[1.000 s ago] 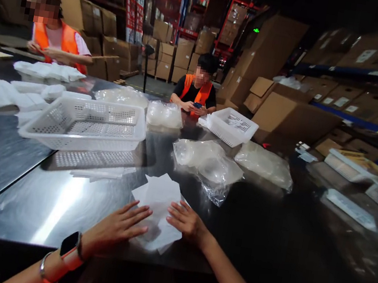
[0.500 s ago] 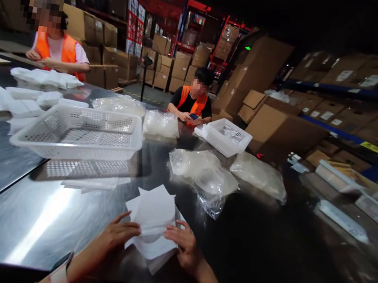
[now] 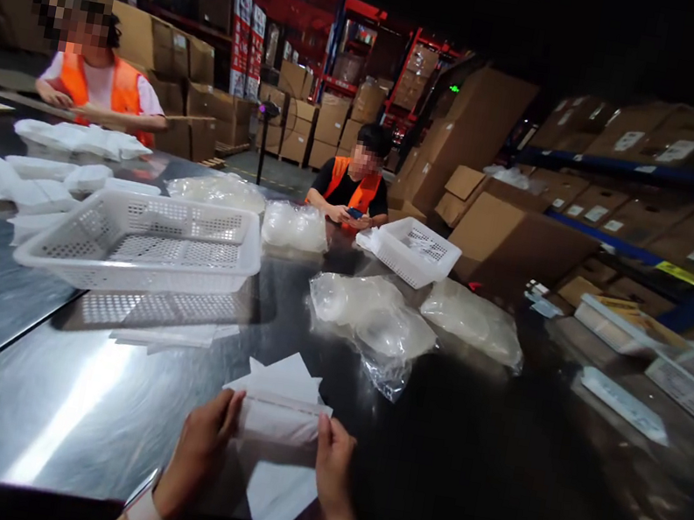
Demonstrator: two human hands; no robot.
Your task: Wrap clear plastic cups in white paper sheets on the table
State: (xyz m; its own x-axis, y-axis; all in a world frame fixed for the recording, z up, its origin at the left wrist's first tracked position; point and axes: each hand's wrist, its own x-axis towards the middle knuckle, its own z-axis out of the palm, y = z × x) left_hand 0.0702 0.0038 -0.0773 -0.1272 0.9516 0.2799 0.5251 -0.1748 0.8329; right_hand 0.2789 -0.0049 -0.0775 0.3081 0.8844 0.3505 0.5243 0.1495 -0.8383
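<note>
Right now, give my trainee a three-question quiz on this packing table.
1. True or false: both hands, left hand and right hand, hold the thin clear plastic bag by its ends.
2. What lies under that bag? A) white paper sheets B) a brown cardboard box C) a phone
3. Name the container to the left on the shiny steel table.

Key: 1 true; 2 A; 3 the white perforated plastic basket.

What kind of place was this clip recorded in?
Most likely a warehouse packing area: stacked cardboard boxes on tall racking, co-workers in orange vests, and a long steel table with white baskets and bagged goods.
</note>
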